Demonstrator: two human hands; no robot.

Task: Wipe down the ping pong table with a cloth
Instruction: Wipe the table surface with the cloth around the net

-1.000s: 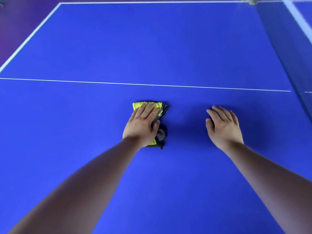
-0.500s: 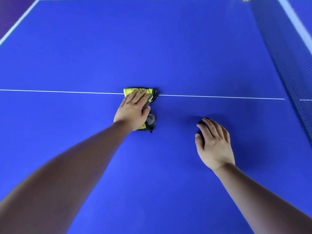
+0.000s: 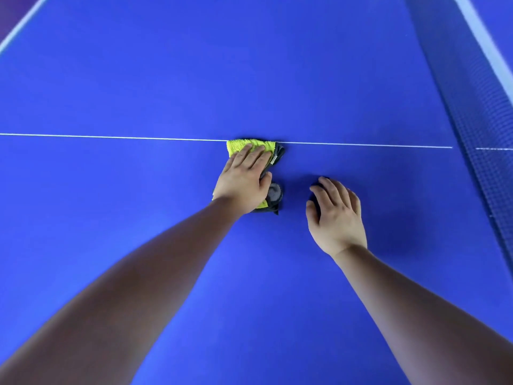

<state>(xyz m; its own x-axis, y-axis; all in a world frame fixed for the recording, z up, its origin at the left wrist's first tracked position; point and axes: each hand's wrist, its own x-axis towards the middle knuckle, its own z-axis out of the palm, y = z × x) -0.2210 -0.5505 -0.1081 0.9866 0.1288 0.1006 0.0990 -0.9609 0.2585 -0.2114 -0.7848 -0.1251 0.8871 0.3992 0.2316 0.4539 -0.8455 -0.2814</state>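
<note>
Ping pong table (image 3: pixel 97 204): no streaks or dust show, so the wiped area cannot be told. Left hand (image 3: pixel 244 179), fingers flat, presses the folded yellow-and-grey cloth (image 3: pixel 238 145) against the white centre line (image 3: pixel 111 137). Right hand (image 3: pixel 336 215) is empty, with loosely bent fingertips on the surface nearby. Net (image 3: pixel 477 112) at far right. Judged mid-task; the far half probably remains.

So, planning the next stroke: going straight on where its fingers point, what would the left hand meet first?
The left hand, flat on the cloth, would first cross the white line at the cloth's front edge; beyond, only bare table shows, and the net seems to lie off to the right.
</note>
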